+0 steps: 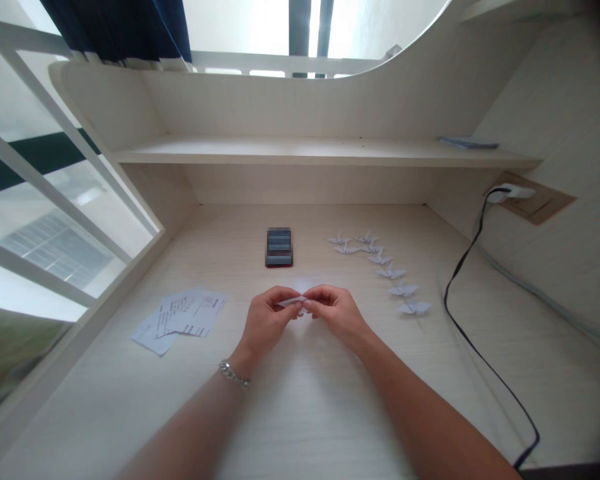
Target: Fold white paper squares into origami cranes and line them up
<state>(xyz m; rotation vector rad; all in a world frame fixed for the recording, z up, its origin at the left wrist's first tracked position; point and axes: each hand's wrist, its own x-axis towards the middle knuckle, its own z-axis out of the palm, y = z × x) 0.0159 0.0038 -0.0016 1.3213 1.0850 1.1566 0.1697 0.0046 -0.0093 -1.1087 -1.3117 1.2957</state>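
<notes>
Between my two hands, above the middle of the desk, is a small folded piece of white paper [291, 301]. My left hand [271, 313] pinches it with thumb and fingertips from the left. From the other side my right hand [336, 310] grips it the same way, and the fingertips of both hands nearly meet. Much of the paper is hidden behind the fingers. Several white paper cranes [391, 273] stand in a curved line to the right. Left of my hands, printed paper sheets [193, 313] overlap on the desk.
A phone [279, 247] lies just beyond my hands. On the right, a black cable [460, 327] runs from a white plug [513, 192] in the wall socket down across the desk. A shelf [305, 150] spans the back, with a flat pale item [470, 143] on it. White rails [55, 193] border the left side.
</notes>
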